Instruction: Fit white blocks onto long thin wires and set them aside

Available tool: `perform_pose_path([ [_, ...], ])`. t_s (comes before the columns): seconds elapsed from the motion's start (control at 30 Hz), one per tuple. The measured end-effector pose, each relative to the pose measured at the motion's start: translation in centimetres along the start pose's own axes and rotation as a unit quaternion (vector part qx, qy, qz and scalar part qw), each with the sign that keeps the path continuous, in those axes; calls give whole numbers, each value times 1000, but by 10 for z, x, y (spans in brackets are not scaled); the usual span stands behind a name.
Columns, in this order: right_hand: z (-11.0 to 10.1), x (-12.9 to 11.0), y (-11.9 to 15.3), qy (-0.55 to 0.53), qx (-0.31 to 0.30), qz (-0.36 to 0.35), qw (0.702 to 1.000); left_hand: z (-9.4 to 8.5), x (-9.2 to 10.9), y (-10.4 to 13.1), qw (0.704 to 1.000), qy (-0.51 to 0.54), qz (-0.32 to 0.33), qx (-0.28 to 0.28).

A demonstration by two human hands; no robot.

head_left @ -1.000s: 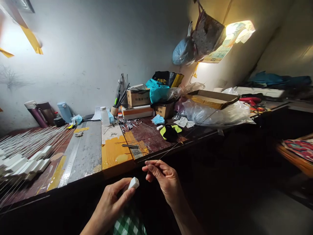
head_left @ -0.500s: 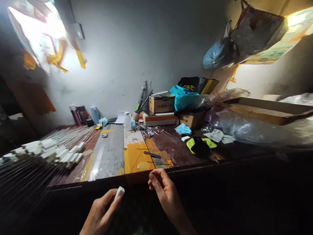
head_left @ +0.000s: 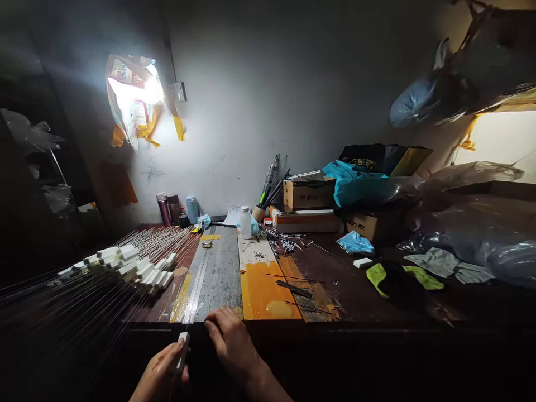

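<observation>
My left hand [head_left: 161, 365] is closed round a small white block [head_left: 183, 352] at the table's front edge, holding it roughly upright. A very thin line seems to run from the block's top. To its right, my right hand [head_left: 234, 340] is at the table edge with fingers curled and pressed together; anything between them is too small or hidden to make out. Ahead of both hands lies a grey board [head_left: 218, 279] with a ruler-like strip [head_left: 196, 285] along it. At the left, several similar white blocks [head_left: 144, 271] are piled among many thin rods or wires [head_left: 167, 240].
Yellow tape [head_left: 259, 285] bears a wet-looking puddle [head_left: 280, 309]. Nearby lie a dark flat bar [head_left: 294, 288] and thin rods. Farther back stand a white bottle [head_left: 245, 222], boxes [head_left: 310, 192] and flasks [head_left: 191, 209]. Blue mask [head_left: 355, 243] and a black-green cloth [head_left: 402, 282] lie right.
The view has swung left. My left hand has turned the white block more upright near the table edge. My right hand has moved left, closer to the block, and lowered its fingers towards the edge.
</observation>
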State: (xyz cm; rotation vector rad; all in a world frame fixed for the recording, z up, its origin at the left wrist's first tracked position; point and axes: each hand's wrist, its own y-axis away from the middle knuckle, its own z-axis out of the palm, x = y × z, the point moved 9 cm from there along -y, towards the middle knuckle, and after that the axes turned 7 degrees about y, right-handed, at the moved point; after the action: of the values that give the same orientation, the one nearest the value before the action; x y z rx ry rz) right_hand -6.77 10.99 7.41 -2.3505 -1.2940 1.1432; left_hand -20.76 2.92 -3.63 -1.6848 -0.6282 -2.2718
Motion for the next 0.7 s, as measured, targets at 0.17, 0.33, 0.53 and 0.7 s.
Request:
perform_pose_path([
  [0.17,26,4,-29,33,-10,-12,999,0,0,-10,999,39,-25,18],
  [0.33,41,3,-45,52,-17,-35,998,-2,2,-15,998,49,-23,27],
  [0.53,53,-7,-49,54,-38,-84,994,-4,-2,-23,999,41,-10,15],
  [0.7,53,-8,-50,35,-27,-98,994,-3,11,-23,1000,-5,9,5],
])
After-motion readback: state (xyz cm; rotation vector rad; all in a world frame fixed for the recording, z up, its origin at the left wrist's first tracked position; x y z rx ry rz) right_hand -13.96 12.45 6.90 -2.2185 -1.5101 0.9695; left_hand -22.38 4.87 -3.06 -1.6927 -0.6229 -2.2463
